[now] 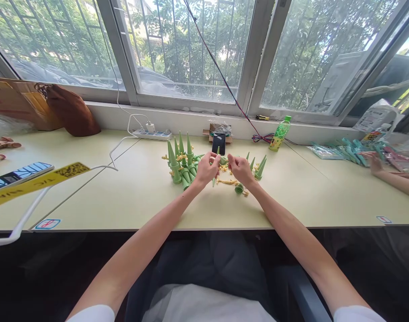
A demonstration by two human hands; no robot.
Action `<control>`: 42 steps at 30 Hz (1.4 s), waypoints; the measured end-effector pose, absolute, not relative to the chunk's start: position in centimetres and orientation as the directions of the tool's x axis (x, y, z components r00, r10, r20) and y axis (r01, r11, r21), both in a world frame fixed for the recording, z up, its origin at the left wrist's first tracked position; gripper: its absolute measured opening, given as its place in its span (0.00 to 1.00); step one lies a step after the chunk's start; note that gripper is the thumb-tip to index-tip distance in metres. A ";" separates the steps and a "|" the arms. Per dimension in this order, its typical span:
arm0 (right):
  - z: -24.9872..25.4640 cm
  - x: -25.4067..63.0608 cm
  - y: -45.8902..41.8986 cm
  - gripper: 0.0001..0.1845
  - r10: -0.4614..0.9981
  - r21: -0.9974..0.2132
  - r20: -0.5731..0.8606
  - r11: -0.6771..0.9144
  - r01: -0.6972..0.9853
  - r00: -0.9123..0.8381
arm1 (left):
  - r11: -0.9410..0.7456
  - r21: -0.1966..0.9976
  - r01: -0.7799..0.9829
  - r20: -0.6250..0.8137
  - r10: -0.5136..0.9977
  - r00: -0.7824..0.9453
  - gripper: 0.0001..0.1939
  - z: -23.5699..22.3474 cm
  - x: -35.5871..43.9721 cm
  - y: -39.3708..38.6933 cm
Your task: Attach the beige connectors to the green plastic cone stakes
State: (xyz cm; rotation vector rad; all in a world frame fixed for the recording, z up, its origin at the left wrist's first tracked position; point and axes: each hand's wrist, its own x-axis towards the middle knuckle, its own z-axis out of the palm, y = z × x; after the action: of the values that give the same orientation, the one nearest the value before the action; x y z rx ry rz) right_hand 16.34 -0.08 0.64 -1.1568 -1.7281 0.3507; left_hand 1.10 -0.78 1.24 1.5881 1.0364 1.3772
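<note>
"What does your head view give you?"

"From my station I see the left hand [208,169] pinched around a slim green piece [213,182], held over the middle of the table [124,197], its point toward the near edge. A green tip [218,150] shows just past the fingers; I can't tell whether it belongs to the same piece."

"And the right hand [241,170]?"

"Just right of the left one, apart from it, fingers curled narrow. I can't tell whether anything is inside that grip."

"What lies about them?"

"On the left I have a cluster of green cones [174,167], some upright, some lying. To the right are a few more pointed green cones [260,170]. Between the hands, yellow pieces [227,181] lie scattered, and a green cup-shaped part [239,189] sits on the near side."

"Farther out?"

"I get a black flat object [218,144] on the far side, a green-capped bottle [279,135] right of it, a power strip [155,134] to the left, and a co-worker's hand [375,163] near packets [330,152] at far right."
</note>
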 end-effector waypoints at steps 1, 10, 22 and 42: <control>0.6 16.4 -0.1 0.37 0.821 -0.676 0.567 0.509 0.533 -0.066 | -0.314 0.948 0.053 0.306 0.944 0.127 0.13 1.2 1.1 -0.7; 0.6 16.4 -0.1 0.36 0.829 -0.695 0.554 0.510 0.506 -0.074 | -0.194 0.976 -0.095 0.212 0.947 0.243 0.16 1.1 0.9 -0.6; 0.9 16.3 -0.3 0.38 0.846 -0.722 0.531 0.485 0.494 -0.053 | -0.567 0.777 0.274 0.544 0.823 0.163 0.15 1.2 1.1 -1.3; 0.6 16.2 -0.5 0.35 0.830 -0.717 0.538 0.543 0.437 -0.149 | 0.127 0.971 -0.203 -0.057 0.946 0.319 0.26 1.6 0.9 -0.7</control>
State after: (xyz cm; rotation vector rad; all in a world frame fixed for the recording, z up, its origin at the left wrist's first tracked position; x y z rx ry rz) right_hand 16.20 -0.47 0.60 -1.0544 -1.7770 0.4897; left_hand 0.86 -0.68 1.62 1.1135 0.8629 1.0080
